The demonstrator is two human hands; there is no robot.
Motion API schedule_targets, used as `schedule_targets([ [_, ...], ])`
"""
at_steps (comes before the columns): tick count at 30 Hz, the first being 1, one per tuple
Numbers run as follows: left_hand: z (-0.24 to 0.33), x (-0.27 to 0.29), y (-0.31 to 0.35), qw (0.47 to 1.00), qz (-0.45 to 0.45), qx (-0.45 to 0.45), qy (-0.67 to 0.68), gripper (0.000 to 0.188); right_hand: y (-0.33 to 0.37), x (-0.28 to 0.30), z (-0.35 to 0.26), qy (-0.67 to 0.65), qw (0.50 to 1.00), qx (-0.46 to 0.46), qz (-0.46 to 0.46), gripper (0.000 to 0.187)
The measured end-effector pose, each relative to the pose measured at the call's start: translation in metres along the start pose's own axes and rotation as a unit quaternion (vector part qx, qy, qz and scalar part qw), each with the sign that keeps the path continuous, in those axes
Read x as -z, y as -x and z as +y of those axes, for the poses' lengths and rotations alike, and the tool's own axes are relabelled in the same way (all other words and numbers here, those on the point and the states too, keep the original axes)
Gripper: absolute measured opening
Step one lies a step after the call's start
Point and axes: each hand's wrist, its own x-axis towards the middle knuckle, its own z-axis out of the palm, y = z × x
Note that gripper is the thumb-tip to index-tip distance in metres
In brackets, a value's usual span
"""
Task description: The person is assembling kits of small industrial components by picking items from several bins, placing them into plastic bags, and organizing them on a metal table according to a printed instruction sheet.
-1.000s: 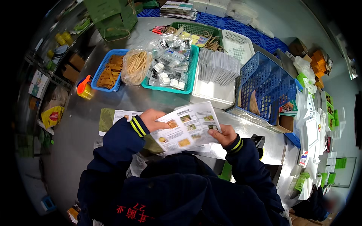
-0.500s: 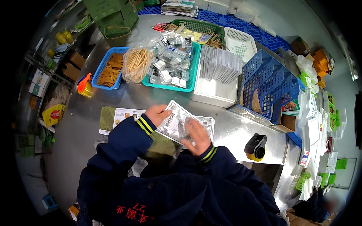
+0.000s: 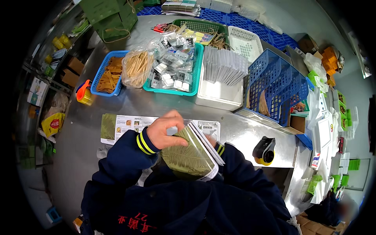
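Note:
My left hand (image 3: 169, 131) is closed on the upper edge of a green, fern-patterned packet (image 3: 192, 154) with rounded corners, thumb across its front. White-edged flat packets or cards (image 3: 205, 144) stand tilted against its right side; I cannot tell how they are joined. Behind them, my right hand (image 3: 212, 141) is mostly hidden, its fingers out of sight. Under and beyond the hands lie printed leaflets (image 3: 124, 126) with a green end panel, flat on the steel table (image 3: 84, 145).
Along the back stand a blue basket of brown pieces (image 3: 113, 55), bagged wooden sticks (image 3: 137, 68), a teal basket of small packets (image 3: 196, 88), a white box of grey cards (image 3: 219, 98) and a blue divided rack (image 3: 274, 86). A black-and-yellow tape dispenser (image 3: 264, 150) sits right.
The black-and-white printed card faced up between my hands before; now the green fern-patterned packet shows in my left hand, tilted upright. My right hand has moved behind it.

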Motion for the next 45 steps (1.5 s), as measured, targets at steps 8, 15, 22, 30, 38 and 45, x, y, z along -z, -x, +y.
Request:
schedule_targets([
  [8,-0.017,-0.007,0.0,0.945,-0.061,0.193,0.256,0.025,0.032,-0.045,-0.04,-0.285,0.942,-0.008,-0.175,0.042],
  [15,-0.016,-0.033,-0.01,0.992,0.074,0.107,0.002,0.013,0.048,-0.006,-0.069,0.116,0.992,0.037,-0.042,0.021],
  [22,-0.057,-0.043,-0.035,0.925,0.219,0.106,0.292,0.015,0.069,0.029,-0.022,-0.301,0.931,0.149,0.143,0.021],
  [30,-0.126,-0.071,-0.11,0.941,0.217,0.156,0.205,0.02,0.07,0.066,-0.046,-0.09,0.935,0.129,0.318,0.026],
  [38,-0.2,-0.01,-0.234,0.934,0.318,0.159,-0.03,0.052,0.06,0.141,-0.081,0.154,0.841,0.183,0.486,0.023],
  [45,-0.194,-0.018,-0.264,0.962,0.253,0.1,0.018,0.041,0.023,0.152,-0.079,0.394,0.753,0.217,0.48,0.022],
])
